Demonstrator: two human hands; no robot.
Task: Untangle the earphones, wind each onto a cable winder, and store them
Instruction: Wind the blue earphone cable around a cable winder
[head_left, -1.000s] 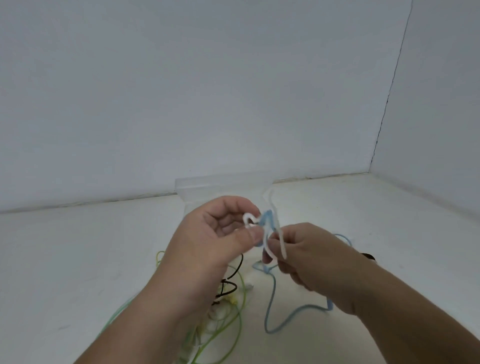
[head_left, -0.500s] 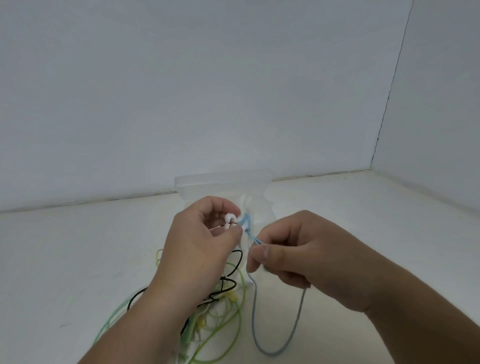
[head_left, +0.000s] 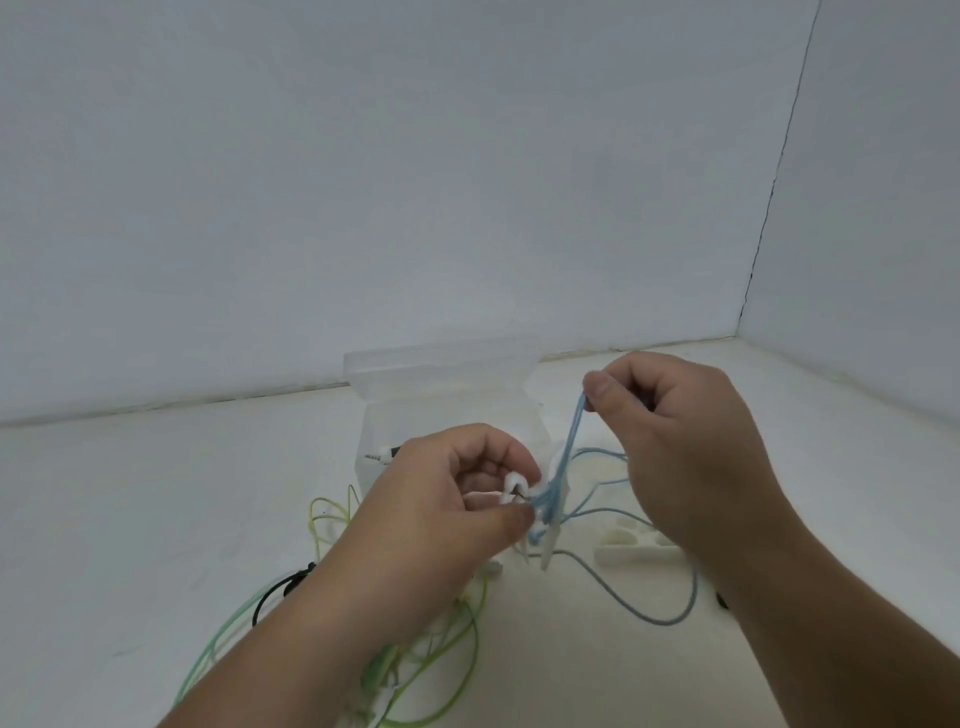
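While left hand (head_left: 441, 512) half-hides winder (head_left: 515, 484), cable (head_left: 570, 444) blurry

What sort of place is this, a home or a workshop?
Likely a plain recording booth, not a home: bare white walls meeting at a corner, a white surface, a clear plastic box and loose earphone cables.

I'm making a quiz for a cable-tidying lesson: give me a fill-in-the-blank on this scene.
The right hand pinches a raised cable coloured ___. The left hand holds a cable winder coloured ___. The loose cables on the table below the left hand are mostly ___.
Missing words: blue; white; green.
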